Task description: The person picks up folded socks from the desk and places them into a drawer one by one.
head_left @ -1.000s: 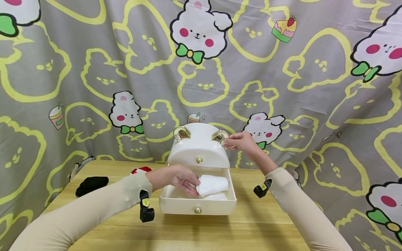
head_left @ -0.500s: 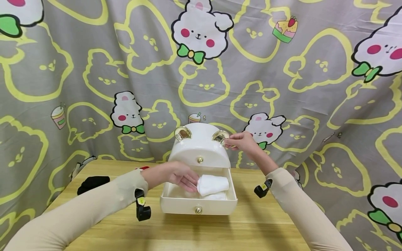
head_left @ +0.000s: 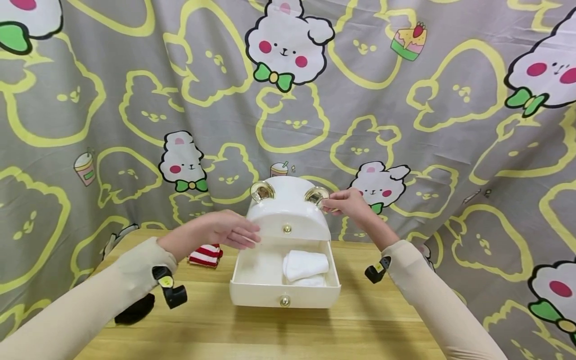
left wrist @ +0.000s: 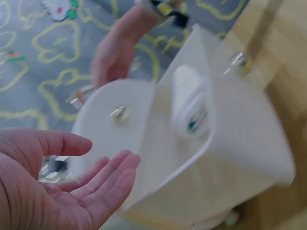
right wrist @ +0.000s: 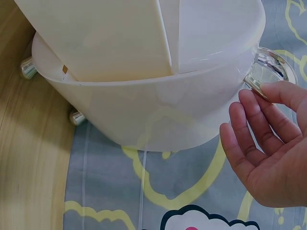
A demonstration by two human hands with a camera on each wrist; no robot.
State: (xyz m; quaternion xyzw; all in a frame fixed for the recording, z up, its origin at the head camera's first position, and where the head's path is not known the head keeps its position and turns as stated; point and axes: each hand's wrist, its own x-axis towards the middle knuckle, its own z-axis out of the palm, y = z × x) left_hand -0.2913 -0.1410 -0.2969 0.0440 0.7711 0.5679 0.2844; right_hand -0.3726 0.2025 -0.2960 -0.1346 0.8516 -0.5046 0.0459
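A white drawer box (head_left: 290,212) with two round gold ears stands on the table, its lower drawer (head_left: 256,290) pulled out. Inside the drawer's right half lie folded white cloth bundles (head_left: 306,265), one on top of another; the left wrist view shows a small teal mark on one bundle (left wrist: 188,103). My left hand (head_left: 231,230) hovers over the drawer's left side, fingers extended and palm bare in the left wrist view (left wrist: 91,191). With thumb and index finger, my right hand (head_left: 344,204) pinches the rim of the right gold ear (right wrist: 276,64).
A red-and-white striped folded cloth (head_left: 205,255) lies on the wooden table (head_left: 279,335) left of the box. Further left, a black item (head_left: 136,309) is partly covered by the left sleeve. A patterned grey curtain (head_left: 297,155) hangs behind.
My left hand has come up out of the drawer and moved left, away from the white bundles, uncovering the striped cloth. The right hand keeps its pinch on the ear.
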